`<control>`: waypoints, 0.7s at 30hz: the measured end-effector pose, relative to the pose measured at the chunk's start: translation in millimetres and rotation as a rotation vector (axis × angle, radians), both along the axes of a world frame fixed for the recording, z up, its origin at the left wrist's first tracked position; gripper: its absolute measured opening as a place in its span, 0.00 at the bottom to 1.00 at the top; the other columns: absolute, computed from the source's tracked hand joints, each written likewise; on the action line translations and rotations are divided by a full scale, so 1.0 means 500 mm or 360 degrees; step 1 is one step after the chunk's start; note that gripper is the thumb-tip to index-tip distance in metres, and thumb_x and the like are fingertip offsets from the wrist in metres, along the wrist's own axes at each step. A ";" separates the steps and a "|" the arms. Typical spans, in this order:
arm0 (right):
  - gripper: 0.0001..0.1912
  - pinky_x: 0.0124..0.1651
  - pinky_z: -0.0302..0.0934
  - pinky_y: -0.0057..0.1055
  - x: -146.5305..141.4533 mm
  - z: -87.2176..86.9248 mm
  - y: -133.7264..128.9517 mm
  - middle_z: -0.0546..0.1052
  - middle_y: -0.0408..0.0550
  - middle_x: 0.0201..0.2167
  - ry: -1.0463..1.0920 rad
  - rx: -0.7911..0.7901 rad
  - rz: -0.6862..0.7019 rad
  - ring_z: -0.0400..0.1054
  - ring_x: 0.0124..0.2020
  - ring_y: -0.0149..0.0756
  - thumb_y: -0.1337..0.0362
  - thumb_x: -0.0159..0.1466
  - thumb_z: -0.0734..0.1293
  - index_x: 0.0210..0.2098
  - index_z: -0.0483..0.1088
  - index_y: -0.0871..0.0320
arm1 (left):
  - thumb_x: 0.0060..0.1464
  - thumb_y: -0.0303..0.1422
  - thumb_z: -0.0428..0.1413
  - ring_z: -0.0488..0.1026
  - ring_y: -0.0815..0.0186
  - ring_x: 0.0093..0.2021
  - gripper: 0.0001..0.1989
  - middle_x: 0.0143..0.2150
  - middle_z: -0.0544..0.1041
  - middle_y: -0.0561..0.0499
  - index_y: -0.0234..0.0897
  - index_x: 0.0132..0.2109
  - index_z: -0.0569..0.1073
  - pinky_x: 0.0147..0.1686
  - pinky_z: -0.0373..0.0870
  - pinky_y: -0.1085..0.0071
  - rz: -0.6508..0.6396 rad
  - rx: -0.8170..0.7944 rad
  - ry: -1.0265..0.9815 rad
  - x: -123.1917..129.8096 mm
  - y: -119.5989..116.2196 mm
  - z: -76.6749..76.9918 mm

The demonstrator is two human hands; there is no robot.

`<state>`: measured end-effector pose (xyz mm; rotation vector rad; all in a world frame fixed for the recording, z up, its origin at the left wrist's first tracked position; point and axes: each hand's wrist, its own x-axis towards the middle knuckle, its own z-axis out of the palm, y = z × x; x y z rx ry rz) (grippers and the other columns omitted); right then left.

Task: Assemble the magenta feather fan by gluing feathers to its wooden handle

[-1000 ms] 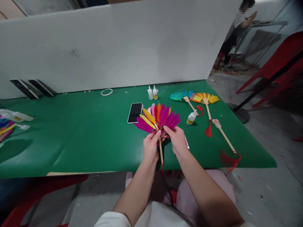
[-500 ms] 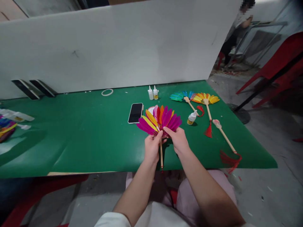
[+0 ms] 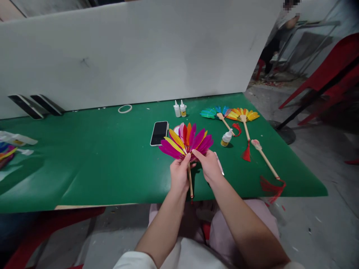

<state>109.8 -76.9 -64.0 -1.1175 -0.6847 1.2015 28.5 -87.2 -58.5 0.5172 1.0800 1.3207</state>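
Note:
Between my hands is a feather fan (image 3: 201,139) with magenta, yellow, orange and red feathers and a wooden handle. My left hand (image 3: 179,172) is closed round its base, the thumb pressed where feathers and handle meet. From the other side my right hand (image 3: 209,164) pinches the feather base, its thumb close to the left one. The fingers behind the fan are mostly hidden. To the right stands a small glue bottle (image 3: 226,138) with a white nozzle. Left of the fan lies a phone (image 3: 159,133). A pale flat item (image 3: 220,164) shows partly behind my right hand.
On the green table (image 3: 92,160) lie a blue-green fan (image 3: 211,113), a yellow-orange fan (image 3: 244,115) and a bare fan handle (image 3: 266,160) with a red tassel. Two white bottles (image 3: 180,109) stand near the white panel (image 3: 140,56). A ring (image 3: 125,108) lies farther left.
The whole view has shifted slightly. Both hands keep their hold on the fan, and a bit more of the pale item beside my right hand shows.

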 end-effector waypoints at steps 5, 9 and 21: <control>0.12 0.33 0.64 0.29 0.003 0.010 -0.004 0.78 0.46 0.27 -0.0004 -0.0008 -0.0020 0.71 0.27 0.32 0.59 0.50 0.70 0.30 0.73 0.60 | 0.39 0.35 0.64 0.76 0.67 0.27 0.16 0.30 0.78 0.46 0.28 0.35 0.75 0.22 0.72 0.77 -0.0084 0.0013 0.0079 -0.006 -0.002 -0.005; 0.12 0.33 0.65 0.29 0.005 0.011 -0.004 0.78 0.47 0.28 -0.0033 -0.0018 -0.0013 0.71 0.28 0.32 0.59 0.50 0.70 0.31 0.74 0.60 | 0.38 0.34 0.64 0.75 0.70 0.24 0.15 0.29 0.77 0.47 0.28 0.34 0.74 0.19 0.70 0.80 -0.0083 -0.0006 0.0057 -0.006 -0.002 -0.007; 0.08 0.32 0.65 0.28 0.003 0.014 -0.002 0.78 0.46 0.27 -0.0110 -0.0058 0.0004 0.72 0.28 0.32 0.62 0.49 0.70 0.29 0.74 0.59 | 0.39 0.35 0.63 0.75 0.69 0.25 0.16 0.30 0.77 0.46 0.28 0.34 0.74 0.19 0.70 0.79 -0.0066 0.0022 0.0120 -0.003 0.000 -0.004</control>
